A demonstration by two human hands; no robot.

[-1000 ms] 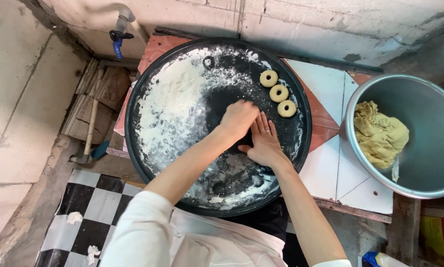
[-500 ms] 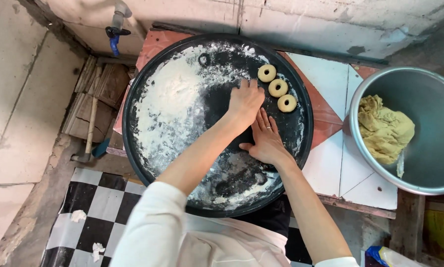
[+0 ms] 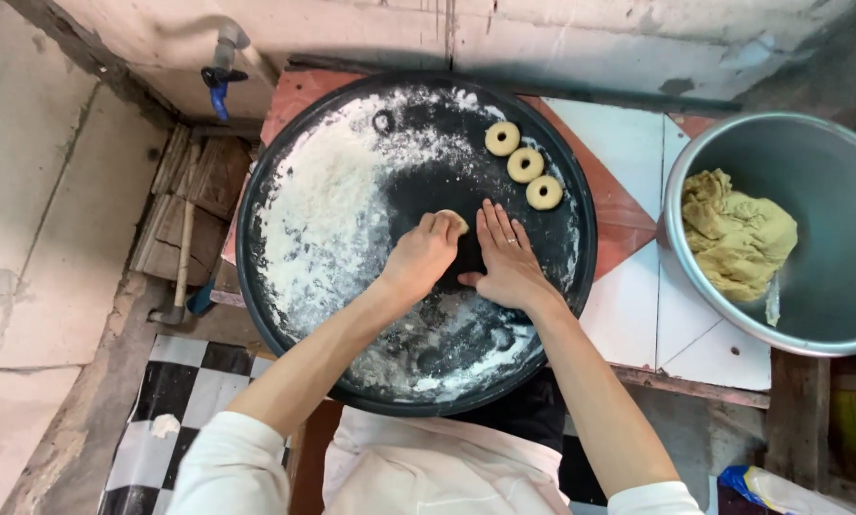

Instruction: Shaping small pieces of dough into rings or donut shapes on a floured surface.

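On the round black tray (image 3: 580, 286), dusted with flour (image 3: 323, 219) over its left half, I am working a small piece of dough (image 3: 452, 220) near the centre. My left hand (image 3: 421, 259) is curling loosely around that piece, fingers bent over it and gripping it at the tips. My right hand (image 3: 506, 262) is lying flat and open just beside it, palm down on the dark surface, fingers together, holding nothing.

Three finished dough rings (image 3: 524, 165) are sitting in a diagonal row toward the far right edge of the tray, close to one another. A metal bowl (image 3: 828, 153) to the right is holding the remaining lump of yellowish dough (image 3: 738, 234), well apart from my hands.

Judging by the layout, I am shaping the fourth piece, at the rolling or forming stage. The next move is likely calling for the right palm to come over the piece while the left releases it, keeping pressure light so the dough does not stick on the bare patch.
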